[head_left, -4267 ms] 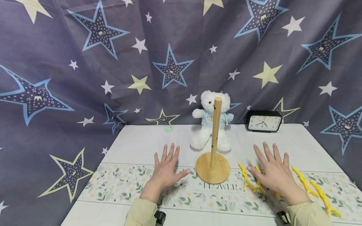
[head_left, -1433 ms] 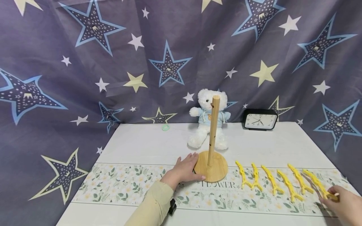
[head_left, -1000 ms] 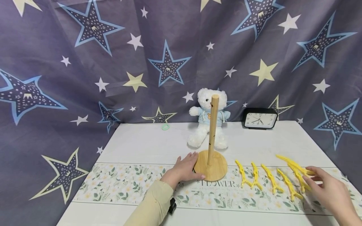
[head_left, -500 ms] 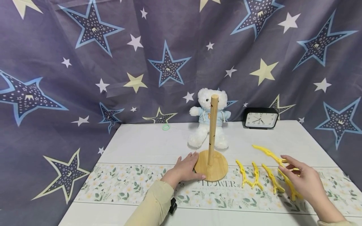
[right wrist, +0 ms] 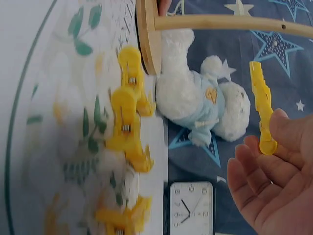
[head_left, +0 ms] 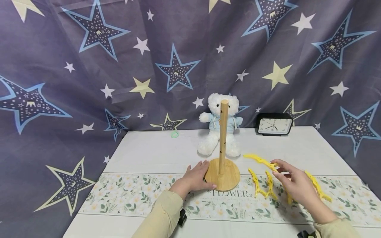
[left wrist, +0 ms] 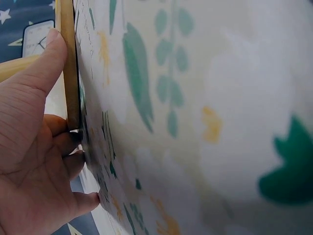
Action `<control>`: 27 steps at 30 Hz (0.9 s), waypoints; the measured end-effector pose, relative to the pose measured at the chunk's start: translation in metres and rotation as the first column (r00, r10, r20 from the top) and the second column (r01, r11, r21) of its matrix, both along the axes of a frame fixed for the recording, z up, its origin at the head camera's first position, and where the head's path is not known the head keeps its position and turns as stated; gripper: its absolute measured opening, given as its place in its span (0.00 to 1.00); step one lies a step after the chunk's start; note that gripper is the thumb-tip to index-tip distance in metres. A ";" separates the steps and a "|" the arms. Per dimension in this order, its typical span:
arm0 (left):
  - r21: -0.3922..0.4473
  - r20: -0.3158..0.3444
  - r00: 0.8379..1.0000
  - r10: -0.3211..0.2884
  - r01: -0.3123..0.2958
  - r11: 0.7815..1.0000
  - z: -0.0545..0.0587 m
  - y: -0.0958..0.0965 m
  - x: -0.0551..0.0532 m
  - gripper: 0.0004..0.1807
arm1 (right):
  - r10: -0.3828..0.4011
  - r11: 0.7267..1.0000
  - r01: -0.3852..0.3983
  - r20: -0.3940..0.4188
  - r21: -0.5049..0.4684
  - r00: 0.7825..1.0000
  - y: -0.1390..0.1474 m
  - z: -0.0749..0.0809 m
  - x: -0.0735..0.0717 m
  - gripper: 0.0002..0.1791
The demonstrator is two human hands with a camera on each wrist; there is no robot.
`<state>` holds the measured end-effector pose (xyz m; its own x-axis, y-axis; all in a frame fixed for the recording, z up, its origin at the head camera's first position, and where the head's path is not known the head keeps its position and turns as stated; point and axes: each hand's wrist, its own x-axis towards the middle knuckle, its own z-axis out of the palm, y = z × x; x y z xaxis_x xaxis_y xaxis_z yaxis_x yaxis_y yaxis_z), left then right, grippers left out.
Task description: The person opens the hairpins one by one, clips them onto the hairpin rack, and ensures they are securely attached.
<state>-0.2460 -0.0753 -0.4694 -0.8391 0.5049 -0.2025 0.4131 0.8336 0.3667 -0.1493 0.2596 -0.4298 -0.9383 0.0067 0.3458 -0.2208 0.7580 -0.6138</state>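
A wooden stand, a post with peg holes on a round base (head_left: 230, 180), stands upright at mid-table. My left hand (head_left: 193, 178) holds the base at its left rim, fingers along the far side and thumb at the near edge; the left wrist view shows the thumb (left wrist: 49, 63) against the rim. My right hand (head_left: 299, 185) pinches a yellow plastic branch (head_left: 257, 159) by one end, raised above the table with its tip toward the post. Several similar yellow branches (head_left: 270, 185) lie on the runner, some partly hidden by the right hand; another branch (head_left: 317, 186) lies right of it.
Behind the post sits a white teddy bear (head_left: 205, 147) in a blue hoodie. A black desk clock (head_left: 274, 126) stands at the back right, and a small green ring (head_left: 174, 134) lies at the back left. A flowered runner (head_left: 119, 191) crosses the table; a star-patterned curtain hangs behind.
My right hand has picked up the rightmost yellow branch and carried it left toward the post. My left hand came to the stand's base earlier and has stayed there.
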 end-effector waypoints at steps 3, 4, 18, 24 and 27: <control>0.003 0.003 1.000 -0.001 0.001 1.000 0.000 0.000 0.000 0.57 | 0.018 1.000 -0.019 -0.004 -0.008 1.000 -0.008 0.000 -0.002 0.18; 0.004 0.003 1.000 -0.002 0.002 1.000 0.000 0.000 0.000 0.57 | 0.021 1.000 -0.021 -0.007 -0.007 1.000 -0.010 -0.001 -0.003 0.18; 0.003 0.009 1.000 0.006 -0.006 1.000 -0.001 0.001 0.001 0.57 | -0.050 0.998 0.050 0.008 0.045 0.999 -0.044 -0.008 -0.018 0.15; 0.009 0.009 1.000 0.006 -0.006 1.000 -0.001 0.001 0.001 0.57 | -0.072 0.997 0.073 -0.079 0.006 0.994 -0.061 -0.011 -0.028 0.14; 0.007 0.005 1.000 0.004 -0.004 1.000 0.000 0.001 0.001 0.57 | -0.073 0.997 0.073 -0.082 -0.010 0.994 -0.068 -0.013 -0.034 0.14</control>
<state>-0.2451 -0.0744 -0.4699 -0.8402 0.5030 -0.2026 0.4081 0.8325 0.3747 -0.1831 0.1916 -0.4426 -0.9036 0.0767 0.4215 -0.2150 0.7698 -0.6010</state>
